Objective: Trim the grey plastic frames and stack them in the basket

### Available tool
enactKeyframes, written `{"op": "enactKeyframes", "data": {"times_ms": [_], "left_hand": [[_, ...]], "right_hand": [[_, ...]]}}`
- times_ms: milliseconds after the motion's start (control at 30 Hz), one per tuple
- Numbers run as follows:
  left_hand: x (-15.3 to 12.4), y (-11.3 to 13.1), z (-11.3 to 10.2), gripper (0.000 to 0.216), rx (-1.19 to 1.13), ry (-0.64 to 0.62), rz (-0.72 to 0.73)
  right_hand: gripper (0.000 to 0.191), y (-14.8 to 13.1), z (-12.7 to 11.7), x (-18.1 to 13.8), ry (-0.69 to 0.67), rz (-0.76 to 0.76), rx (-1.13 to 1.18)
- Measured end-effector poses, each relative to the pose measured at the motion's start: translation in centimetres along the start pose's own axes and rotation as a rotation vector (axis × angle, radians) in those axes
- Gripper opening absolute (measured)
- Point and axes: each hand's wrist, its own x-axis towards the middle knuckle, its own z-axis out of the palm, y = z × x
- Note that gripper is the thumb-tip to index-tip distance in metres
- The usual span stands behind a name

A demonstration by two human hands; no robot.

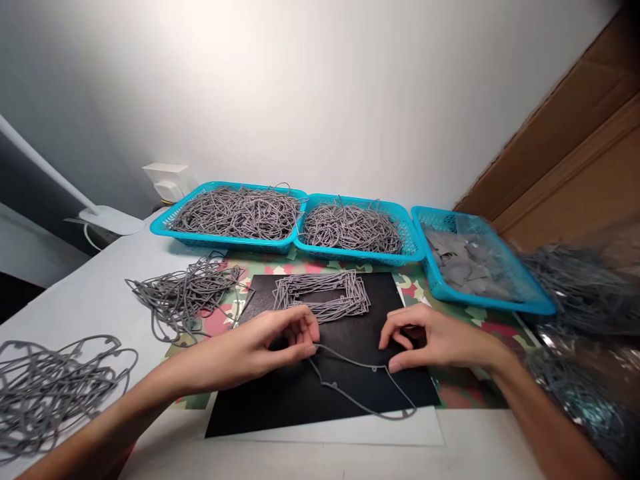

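Basically, left grip (pixel 265 337) pinches one thin gray gasket (pixel 355 363) at a corner, thumb against fingers, probably because the floppy loop needs an anchor; right grip (pixel 430 333) is loose, thumb and fingers parted beside another corner, can't tell if touching. Gasket sits between and just nearer than both grips, over the black mat (pixel 250 403), whose dark face likely makes the outline readable. Beyond the left grip, a rectangular stack (pixel 295 287) seems layered to avoid tangling.
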Motion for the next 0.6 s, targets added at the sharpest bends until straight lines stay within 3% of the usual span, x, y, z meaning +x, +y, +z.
{"op": "enactKeyframes", "data": {"times_ms": [367, 500, 600], "left_hand": [[-0.6, -0.6, -1.7, 0.033, -0.121, -0.028, -0.057], [-0.6, -0.6, -1.8, 0.032, -0.132, 0.008, -0.034], [-0.7, -0.7, -1.9, 0.031, -0.171, 0.028, -0.030]], "right_hand": [[0.015, -1.2, 2.3, 0.5, 0.033, -0.100, -0.132], [0.021, -0.9, 2.7, 0.7, 0.163, -0.045, 0.014], [0.024, -0.1, 3.1, 1.5, 0.342, -0.081, 0.167]]}}
